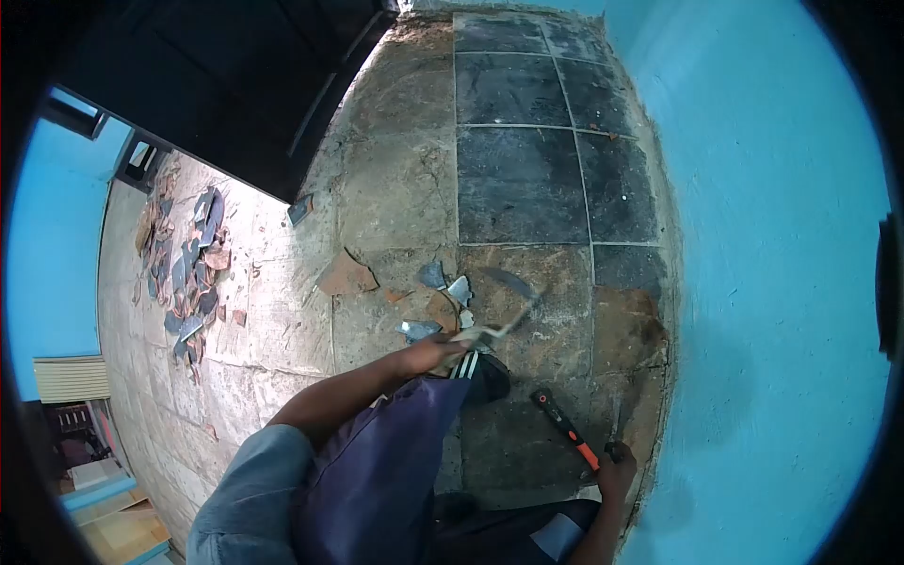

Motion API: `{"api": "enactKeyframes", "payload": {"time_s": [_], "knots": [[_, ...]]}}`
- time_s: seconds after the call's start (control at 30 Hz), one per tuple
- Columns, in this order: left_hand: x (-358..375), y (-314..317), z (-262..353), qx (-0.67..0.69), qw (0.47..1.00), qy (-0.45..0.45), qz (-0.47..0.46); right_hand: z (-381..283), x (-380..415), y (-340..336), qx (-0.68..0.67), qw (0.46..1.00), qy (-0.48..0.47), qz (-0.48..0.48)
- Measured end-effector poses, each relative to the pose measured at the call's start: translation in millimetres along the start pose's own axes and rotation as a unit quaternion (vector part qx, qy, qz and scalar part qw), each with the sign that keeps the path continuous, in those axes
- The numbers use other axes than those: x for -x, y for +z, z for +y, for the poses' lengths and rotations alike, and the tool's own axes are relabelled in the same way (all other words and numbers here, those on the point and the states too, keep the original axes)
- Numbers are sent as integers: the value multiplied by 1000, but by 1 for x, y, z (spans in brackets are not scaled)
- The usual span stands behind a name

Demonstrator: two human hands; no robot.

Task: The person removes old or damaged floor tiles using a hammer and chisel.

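Where the bright turquoise painted wall [772,235] fills the right side of the scene, a floor of bare, stained grey-brown concrete [395,188] runs beside it, with a patch of dark square floor tiles [523,179] left in place at the far right against the wall. Across the far left a large black panel [226,85] lies over the floor's edge. Along the left a long heap of broken dark and reddish tile shards [188,273] is piled on paler concrete. Nearer the middle a flat reddish-brown tile fragment [347,276] lies alone, and just right of it a few small grey-blue broken tile pieces [443,282] are scattered.

Low in the scene the person's purple trouser leg [386,461] stretches out, ending in a black shoe with white stripes [480,372].

The left hand [428,356] reaches forward from a bare arm and is closed around a jagged pale grey tile shard [485,334], lifted just above the concrete beside the scattered pieces. The right hand [617,471], near the wall at the near right, is wrapped around the end of a hammer with an orange-and-black handle [563,426], whose handle slants to the far left; its head is too dim to make out.
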State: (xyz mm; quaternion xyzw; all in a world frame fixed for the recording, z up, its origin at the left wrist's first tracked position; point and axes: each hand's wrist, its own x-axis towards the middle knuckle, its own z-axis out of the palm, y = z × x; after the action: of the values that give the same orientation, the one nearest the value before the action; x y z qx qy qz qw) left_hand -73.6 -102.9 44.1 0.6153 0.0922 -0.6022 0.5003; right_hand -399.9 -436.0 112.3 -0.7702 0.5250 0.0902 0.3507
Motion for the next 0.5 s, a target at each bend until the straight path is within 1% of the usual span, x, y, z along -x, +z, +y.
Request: {"api": "enactKeyframes", "payload": {"time_s": [0.03, 0.1, 0.17, 0.23, 0.27, 0.33, 0.43, 0.47, 0.5], "knots": [[14, -10, -12, 55, 998, 6, 27, 2, -1, -2, 4, 1000, 0, -5], [27, -51, -64, 82, 993, 33, 81, 6, -2, -2, 6, 1000, 3, -12], [58, -77, -103, 128, 982, 64, 121, 12, -6, -2, 11, 1000, 8, -17], [85, -99, -139, 189, 954, 58, 223, 25, -13, 4, 16, 1000, -6, -4], [95, -105, -154, 210, 935, 77, 274, 31, -13, 6, 20, 1000, -12, 2], [109, -111, -173, 251, 887, 112, 372, 22, -9, 3, 35, 999, 12, -9], [109, -110, -163, 247, 878, 125, 389, 3, -7, -2, 35, 999, 22, -19], [110, -112, -150, 197, 917, 104, 332, 0, -5, -2, 33, 999, 22, -23], [115, -102, -121, 144, 952, 73, 262, 11, -6, 2, 39, 999, 8, -10]]}}
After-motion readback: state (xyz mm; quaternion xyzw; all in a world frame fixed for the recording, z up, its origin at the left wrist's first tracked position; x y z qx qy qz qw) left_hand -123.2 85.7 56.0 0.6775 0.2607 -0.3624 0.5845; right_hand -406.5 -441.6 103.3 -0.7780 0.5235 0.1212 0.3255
